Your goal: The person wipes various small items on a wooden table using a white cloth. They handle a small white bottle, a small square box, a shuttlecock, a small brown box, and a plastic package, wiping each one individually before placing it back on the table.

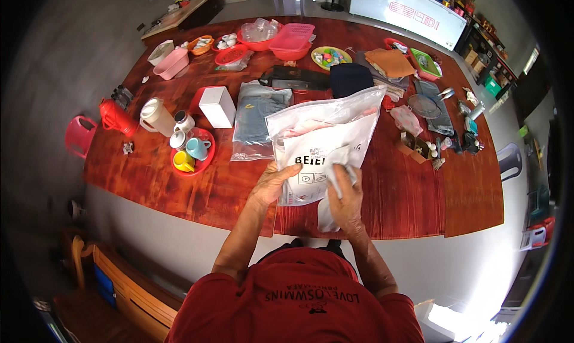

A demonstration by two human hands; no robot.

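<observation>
A clear zip-top plastic bag with white and pinkish folded contents and dark print stands tilted over the table's near edge. My left hand is closed on its lower left edge, thumb across the front. My right hand presses bent fingers on a pale, crumpled soft piece at the bag's lower right; whether that piece is inside or in front of the bag I cannot tell. Below this hand hangs a light grey-white piece of cloth. Just behind the bag lies another clear bag of folded grey-blue clothing.
On the reddish wooden table, a red tray with cups, a beige jug and a white box stand left. Pink baskets are at the back. Folded dark cloth, a strainer and a small carton lie right.
</observation>
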